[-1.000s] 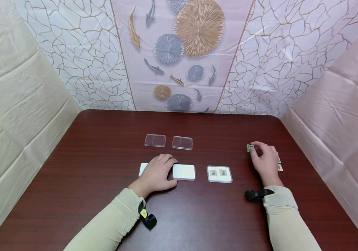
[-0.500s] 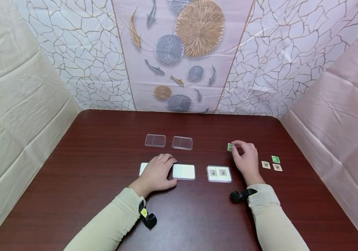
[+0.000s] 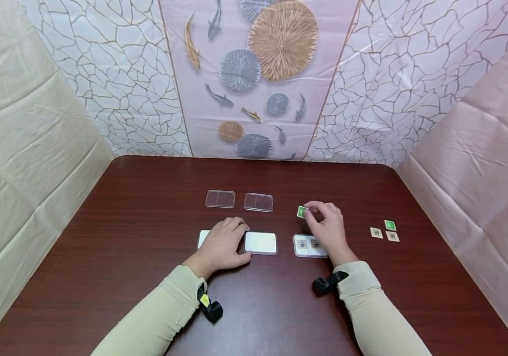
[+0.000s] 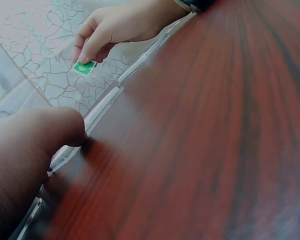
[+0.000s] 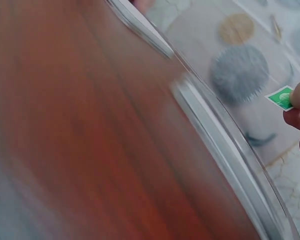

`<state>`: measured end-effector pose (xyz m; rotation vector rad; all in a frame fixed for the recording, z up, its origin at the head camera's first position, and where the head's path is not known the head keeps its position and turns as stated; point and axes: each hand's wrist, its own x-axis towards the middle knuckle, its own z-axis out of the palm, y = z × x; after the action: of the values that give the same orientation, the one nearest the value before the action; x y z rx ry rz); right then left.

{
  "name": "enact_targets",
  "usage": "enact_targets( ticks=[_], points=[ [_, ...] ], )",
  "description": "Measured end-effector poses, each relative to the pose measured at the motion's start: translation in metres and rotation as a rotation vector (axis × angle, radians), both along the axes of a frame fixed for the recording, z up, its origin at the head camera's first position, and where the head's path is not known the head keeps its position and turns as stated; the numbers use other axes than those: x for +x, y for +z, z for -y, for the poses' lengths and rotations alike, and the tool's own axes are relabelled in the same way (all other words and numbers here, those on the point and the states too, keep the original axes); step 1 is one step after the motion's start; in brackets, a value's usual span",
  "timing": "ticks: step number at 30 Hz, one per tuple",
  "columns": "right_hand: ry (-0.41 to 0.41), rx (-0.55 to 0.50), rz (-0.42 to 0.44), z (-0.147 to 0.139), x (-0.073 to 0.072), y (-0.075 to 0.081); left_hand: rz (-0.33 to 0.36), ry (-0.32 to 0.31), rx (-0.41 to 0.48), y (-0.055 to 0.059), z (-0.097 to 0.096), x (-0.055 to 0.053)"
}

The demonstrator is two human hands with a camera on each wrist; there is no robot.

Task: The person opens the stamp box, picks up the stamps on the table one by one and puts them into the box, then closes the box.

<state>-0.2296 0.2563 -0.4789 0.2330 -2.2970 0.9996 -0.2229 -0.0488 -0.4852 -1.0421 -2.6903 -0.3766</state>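
My right hand (image 3: 326,226) pinches a small green stamp (image 3: 301,212) with a white border between thumb and fingers, raised over the far side of the right-hand case (image 3: 302,244). That flat clear case has a white insert with two small beige stamps and is partly covered by the hand. In the right wrist view the green stamp (image 5: 281,97) sticks out from the fingertips. My left hand (image 3: 220,247) holds the left end of the middle white-filled case (image 3: 261,243), its thumb and index finger at opposite long edges. Beneath this hand a third white-filled case (image 3: 202,237) is mostly hidden.
Two transparent lids (image 3: 220,199), each with a dividing line, lie farther back on the dark red-brown table (image 3: 147,207). Off to the right are a green stamp (image 3: 390,225) and two beige stamps (image 3: 376,233). A patterned cloth (image 3: 254,99) hangs behind the table.
My right hand has carried the green stamp left from the loose stamps to above the right-hand case, uncovering those stamps. The left hand has stayed in place.
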Motion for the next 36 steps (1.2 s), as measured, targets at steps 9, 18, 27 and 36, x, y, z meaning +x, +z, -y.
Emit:
enact_targets(
  ticks=[9,18,27,36],
  points=[
    [0.088,0.025,0.032,0.034,0.005,0.0,-0.005,-0.003,0.011,-0.002,0.002,-0.001],
    [0.179,0.081,0.078,0.072,0.017,-0.002,0.012,-0.001,0.017,-0.003,0.002,-0.003],
    [0.231,0.141,0.185,0.101,0.027,-0.001,0.007,0.001,0.009,-0.002,0.002,-0.003],
    [0.229,0.395,0.102,0.11,0.028,-0.002,0.009,0.002,0.004,-0.003,0.003,-0.003]
  ],
)
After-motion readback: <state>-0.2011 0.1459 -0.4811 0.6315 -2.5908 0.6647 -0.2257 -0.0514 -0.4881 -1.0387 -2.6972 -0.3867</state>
